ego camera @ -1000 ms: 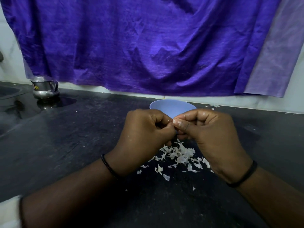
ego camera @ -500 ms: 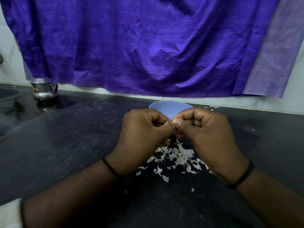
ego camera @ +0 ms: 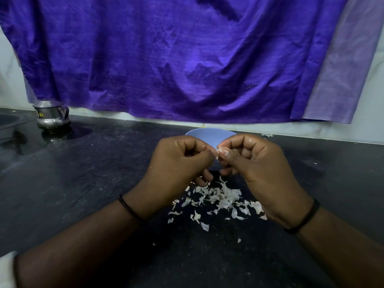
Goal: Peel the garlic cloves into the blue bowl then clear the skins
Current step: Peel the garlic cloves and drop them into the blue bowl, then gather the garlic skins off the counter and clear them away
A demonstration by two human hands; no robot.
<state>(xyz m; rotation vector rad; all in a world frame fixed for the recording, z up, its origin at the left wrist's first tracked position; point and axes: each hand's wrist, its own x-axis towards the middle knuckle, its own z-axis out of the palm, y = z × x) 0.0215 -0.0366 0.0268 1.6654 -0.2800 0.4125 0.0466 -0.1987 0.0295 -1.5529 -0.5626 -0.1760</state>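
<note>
Black stone countertop (ego camera: pixel 87 183), purple cloth (ego camera: pixel 166 59) hung behind. Left hand (ego camera: pixel 178 163) and right hand (ego camera: pixel 255 165): fingers curled, tips meeting on a small pale garlic clove (ego camera: pixel 218 151), mostly hidden. Round blue bowl (ego camera: pixel 209 135) just behind the hands. White papery garlic skins (ego camera: pixel 216 198) scattered beneath. Steel jug (ego camera: pixel 52 117) far left.

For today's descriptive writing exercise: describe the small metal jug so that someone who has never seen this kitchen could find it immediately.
Start at the large purple cloth hanging above the black counter. Follow its lower edge to the far left corner, where the metal jug stands on the counter against the wall. It is the only shiny silver object there, with a side handle, well apart from the blue bowl.
</note>
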